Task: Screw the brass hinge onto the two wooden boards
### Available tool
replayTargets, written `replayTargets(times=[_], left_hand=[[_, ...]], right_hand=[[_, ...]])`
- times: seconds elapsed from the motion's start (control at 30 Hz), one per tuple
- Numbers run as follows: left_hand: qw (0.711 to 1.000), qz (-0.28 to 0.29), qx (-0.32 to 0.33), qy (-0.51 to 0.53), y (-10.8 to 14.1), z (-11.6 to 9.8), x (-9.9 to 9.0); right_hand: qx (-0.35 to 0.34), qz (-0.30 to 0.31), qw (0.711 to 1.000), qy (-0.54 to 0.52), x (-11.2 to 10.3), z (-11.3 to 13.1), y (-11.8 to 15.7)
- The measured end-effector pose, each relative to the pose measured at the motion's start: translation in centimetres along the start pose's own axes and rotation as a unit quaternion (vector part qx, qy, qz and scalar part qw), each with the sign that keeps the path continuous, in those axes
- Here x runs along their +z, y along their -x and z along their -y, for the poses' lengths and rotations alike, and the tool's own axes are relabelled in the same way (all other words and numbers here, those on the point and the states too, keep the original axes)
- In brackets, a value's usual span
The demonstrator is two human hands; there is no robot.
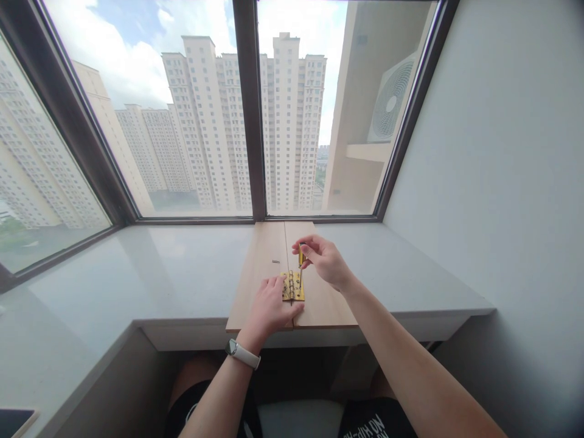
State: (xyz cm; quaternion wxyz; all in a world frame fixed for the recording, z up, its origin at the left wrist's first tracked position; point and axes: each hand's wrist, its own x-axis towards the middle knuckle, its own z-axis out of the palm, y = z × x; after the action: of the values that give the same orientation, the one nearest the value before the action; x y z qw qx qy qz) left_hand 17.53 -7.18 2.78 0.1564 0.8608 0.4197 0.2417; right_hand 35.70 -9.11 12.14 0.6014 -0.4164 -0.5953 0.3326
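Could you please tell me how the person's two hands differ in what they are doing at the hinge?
The left hand lies flat, pressing the brass hinge; the right hand is raised, pinching a small screwdriver upright. The left wrist wears a watch; the right is bare. Both work over the wooden boards.

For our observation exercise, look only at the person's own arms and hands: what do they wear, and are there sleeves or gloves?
Both forearms are bare, with no sleeves in view, and both hands are ungloved. The left hand has a watch at its wrist, with a pale cream band and a dark face. The right hand and its wrist wear nothing visible.
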Motion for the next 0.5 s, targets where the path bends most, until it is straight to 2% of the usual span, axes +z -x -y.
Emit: replayTargets(times=[0.27, 0.5], left_hand=[[1.000, 0.007, -0.007, 0.000, 0.13, -0.13, -0.14], [1.000, -0.009, 0.007, 0.000, 0.13, 0.15, 0.29]], right_hand=[[-0.002, -0.038, 0.999, 0.011, 0.42, 0.22, 0.49], [-0.008, 0.002, 1.000, 0.013, 0.18, 0.14, 0.70]])
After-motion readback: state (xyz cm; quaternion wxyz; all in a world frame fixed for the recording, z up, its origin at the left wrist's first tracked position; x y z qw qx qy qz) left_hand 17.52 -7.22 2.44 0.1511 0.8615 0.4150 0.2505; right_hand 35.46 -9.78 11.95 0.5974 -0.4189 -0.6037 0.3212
